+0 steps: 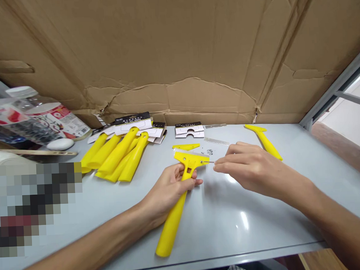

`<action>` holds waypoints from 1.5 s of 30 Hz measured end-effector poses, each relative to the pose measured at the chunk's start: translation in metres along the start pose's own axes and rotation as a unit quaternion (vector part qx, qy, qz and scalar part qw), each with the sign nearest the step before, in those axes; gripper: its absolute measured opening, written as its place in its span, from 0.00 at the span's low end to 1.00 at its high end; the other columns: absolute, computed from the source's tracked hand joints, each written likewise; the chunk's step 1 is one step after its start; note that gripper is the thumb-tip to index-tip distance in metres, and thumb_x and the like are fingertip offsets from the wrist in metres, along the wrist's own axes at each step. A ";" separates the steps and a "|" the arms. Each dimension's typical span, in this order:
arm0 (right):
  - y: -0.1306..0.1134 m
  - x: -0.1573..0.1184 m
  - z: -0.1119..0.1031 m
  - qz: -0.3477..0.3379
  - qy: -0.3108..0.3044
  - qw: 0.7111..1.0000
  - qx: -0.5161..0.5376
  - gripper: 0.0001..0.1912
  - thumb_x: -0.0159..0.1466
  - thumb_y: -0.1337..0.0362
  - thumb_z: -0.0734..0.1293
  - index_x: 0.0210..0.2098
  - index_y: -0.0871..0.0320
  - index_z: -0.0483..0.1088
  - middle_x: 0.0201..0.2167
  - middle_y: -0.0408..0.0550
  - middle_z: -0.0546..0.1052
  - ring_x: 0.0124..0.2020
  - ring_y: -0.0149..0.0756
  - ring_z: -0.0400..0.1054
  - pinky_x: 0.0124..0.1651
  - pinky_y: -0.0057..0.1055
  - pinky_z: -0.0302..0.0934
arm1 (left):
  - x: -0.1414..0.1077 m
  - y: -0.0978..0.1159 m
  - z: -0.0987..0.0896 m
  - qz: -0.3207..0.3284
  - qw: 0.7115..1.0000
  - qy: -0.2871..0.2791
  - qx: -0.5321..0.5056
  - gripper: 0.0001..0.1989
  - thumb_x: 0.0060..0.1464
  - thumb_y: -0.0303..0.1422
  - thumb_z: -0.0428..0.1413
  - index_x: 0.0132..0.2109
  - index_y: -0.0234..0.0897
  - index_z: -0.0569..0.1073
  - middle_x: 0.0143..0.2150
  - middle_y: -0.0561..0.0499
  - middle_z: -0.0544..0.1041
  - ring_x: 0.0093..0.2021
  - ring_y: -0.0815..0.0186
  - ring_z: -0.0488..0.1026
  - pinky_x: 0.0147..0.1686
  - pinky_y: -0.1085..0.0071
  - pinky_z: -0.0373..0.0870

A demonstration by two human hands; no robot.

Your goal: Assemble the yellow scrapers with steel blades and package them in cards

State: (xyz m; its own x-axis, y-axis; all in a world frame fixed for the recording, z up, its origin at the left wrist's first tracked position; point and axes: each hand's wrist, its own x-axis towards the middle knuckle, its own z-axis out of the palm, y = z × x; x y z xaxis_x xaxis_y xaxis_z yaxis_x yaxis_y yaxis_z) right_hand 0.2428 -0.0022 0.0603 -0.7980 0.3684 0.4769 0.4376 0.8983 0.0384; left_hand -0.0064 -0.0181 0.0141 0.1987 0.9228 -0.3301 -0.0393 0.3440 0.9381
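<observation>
A yellow scraper [172, 221] is tilted over the table, its handle toward me and its wide head away. My left hand [176, 183] is closed round its neck just below the head. Between the fingertips of my right hand [249, 165] is a thin metal screwdriver [210, 162], its tip at a hole on the right side of the scraper head. The grip end of that tool is hidden by my fingers. Just beyond the head lie a loose yellow blade cover [186, 147] and a small pile of screws [209, 152].
Several yellow scraper handles [118, 157] with card sleeves [133, 123] lie at the left. Folded cards [189, 130] and metal blades [216, 141] are at the back; another yellow scraper [266, 141] lies right. Plastic bottles [57, 120] stand far left, before a cardboard wall [176, 51].
</observation>
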 end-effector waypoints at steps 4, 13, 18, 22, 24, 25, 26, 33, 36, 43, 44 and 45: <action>0.008 -0.001 0.008 0.032 0.052 0.993 0.099 0.14 0.73 0.77 0.63 0.46 0.56 0.77 0.36 0.47 0.85 0.36 0.37 0.75 0.38 0.34 0.68 | 0.000 0.000 0.000 -0.002 1.000 -0.008 0.001 0.12 0.46 0.30 0.69 0.33 0.38 0.72 0.38 0.53 0.75 0.48 0.58 0.81 0.45 0.68 0.66; 0.008 -0.002 0.005 0.109 0.061 0.977 0.171 0.10 0.69 0.76 0.65 0.43 0.54 0.68 0.41 0.47 0.75 0.39 0.35 0.72 0.38 0.33 0.70 | 0.000 0.001 0.001 0.002 1.000 -0.010 -0.010 0.12 0.44 0.30 0.70 0.32 0.37 0.73 0.36 0.53 0.75 0.46 0.58 0.81 0.44 0.68 0.68; 0.013 -0.002 0.012 0.085 0.130 0.973 0.170 0.07 0.73 0.73 0.68 0.44 0.54 0.72 0.41 0.47 0.80 0.42 0.36 0.76 0.43 0.34 0.73 | -0.001 0.001 0.001 0.000 1.000 -0.008 -0.002 0.11 0.44 0.30 0.69 0.33 0.37 0.74 0.37 0.52 0.76 0.45 0.59 0.80 0.44 0.68 0.68; 0.015 -0.003 0.013 0.086 0.100 0.979 0.154 0.08 0.73 0.73 0.66 0.48 0.54 0.72 0.44 0.50 0.80 0.44 0.39 0.77 0.44 0.38 0.74 | -0.001 0.002 0.002 0.001 1.000 -0.006 -0.009 0.11 0.43 0.30 0.69 0.32 0.38 0.73 0.36 0.52 0.76 0.45 0.59 0.80 0.44 0.67 0.69; 0.014 -0.004 0.012 0.090 0.082 0.981 0.149 0.11 0.71 0.73 0.66 0.49 0.54 0.72 0.45 0.50 0.79 0.44 0.40 0.77 0.44 0.39 0.74 | -0.002 0.003 0.003 0.003 1.000 -0.006 -0.014 0.11 0.42 0.30 0.69 0.31 0.38 0.73 0.36 0.52 0.76 0.46 0.58 0.80 0.45 0.67 0.69; 0.014 -0.005 0.011 0.092 0.077 0.982 0.143 0.12 0.70 0.74 0.66 0.50 0.54 0.72 0.45 0.50 0.79 0.44 0.40 0.77 0.44 0.39 0.74 | -0.002 0.003 0.003 0.003 1.000 -0.007 -0.017 0.11 0.42 0.30 0.69 0.31 0.38 0.73 0.36 0.52 0.75 0.46 0.57 0.80 0.46 0.67 0.69; 0.015 -0.005 0.010 0.093 0.073 0.984 0.136 0.13 0.69 0.75 0.65 0.50 0.54 0.72 0.45 0.50 0.79 0.44 0.40 0.77 0.44 0.39 0.74 | -0.003 0.004 0.003 0.002 1.000 -0.007 -0.020 0.12 0.42 0.30 0.69 0.31 0.38 0.73 0.36 0.52 0.75 0.46 0.57 0.80 0.46 0.67 0.70; 0.019 -0.007 0.012 0.100 0.073 0.982 0.144 0.12 0.71 0.75 0.65 0.50 0.54 0.71 0.44 0.48 0.82 0.42 0.37 0.78 0.42 0.36 0.73 | 0.000 0.006 0.002 -0.007 0.999 -0.012 -0.038 0.13 0.41 0.29 0.70 0.30 0.38 0.72 0.37 0.53 0.75 0.45 0.58 0.80 0.46 0.67 0.69; 0.019 -0.008 0.012 0.105 0.084 0.982 0.130 0.05 0.74 0.69 0.67 0.49 0.54 0.71 0.41 0.47 0.83 0.37 0.34 0.78 0.40 0.33 0.72 | 0.001 0.004 0.000 -0.011 0.999 -0.016 -0.040 0.13 0.41 0.29 0.70 0.31 0.37 0.73 0.38 0.53 0.75 0.46 0.58 0.81 0.45 0.67 0.68; 0.017 -0.005 0.008 0.109 0.082 0.987 0.080 0.02 0.73 0.65 0.68 0.43 0.55 0.70 0.30 0.42 0.80 0.27 0.32 0.75 0.31 0.28 0.64 | 0.000 0.004 0.001 -0.009 0.999 -0.015 -0.048 0.14 0.39 0.28 0.69 0.30 0.38 0.71 0.38 0.53 0.75 0.45 0.58 0.81 0.45 0.67 0.68; 0.017 -0.005 0.007 0.109 0.078 0.987 0.085 0.02 0.72 0.65 0.68 0.43 0.55 0.70 0.30 0.42 0.81 0.27 0.32 0.75 0.31 0.28 0.64 | 0.000 0.005 0.002 -0.009 0.999 -0.016 -0.047 0.14 0.39 0.28 0.69 0.30 0.38 0.70 0.37 0.53 0.75 0.45 0.58 0.81 0.45 0.67 0.69; 0.017 -0.005 0.006 0.108 0.074 0.987 0.091 0.03 0.70 0.67 0.68 0.43 0.54 0.70 0.31 0.42 0.81 0.27 0.32 0.74 0.32 0.28 0.64 | 0.000 0.005 0.003 -0.010 0.999 -0.015 -0.047 0.14 0.39 0.28 0.69 0.30 0.38 0.70 0.37 0.53 0.75 0.44 0.59 0.81 0.45 0.67 0.69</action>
State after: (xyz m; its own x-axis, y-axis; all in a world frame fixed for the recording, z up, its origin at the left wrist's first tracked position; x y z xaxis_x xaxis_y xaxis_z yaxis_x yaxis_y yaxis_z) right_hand 0.2514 0.0131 0.0533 -0.6184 0.5296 0.5806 0.4987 0.8355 -0.2309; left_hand -0.0041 -0.0169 0.0196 0.2293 0.9107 -0.3435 -0.1266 0.3778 0.9172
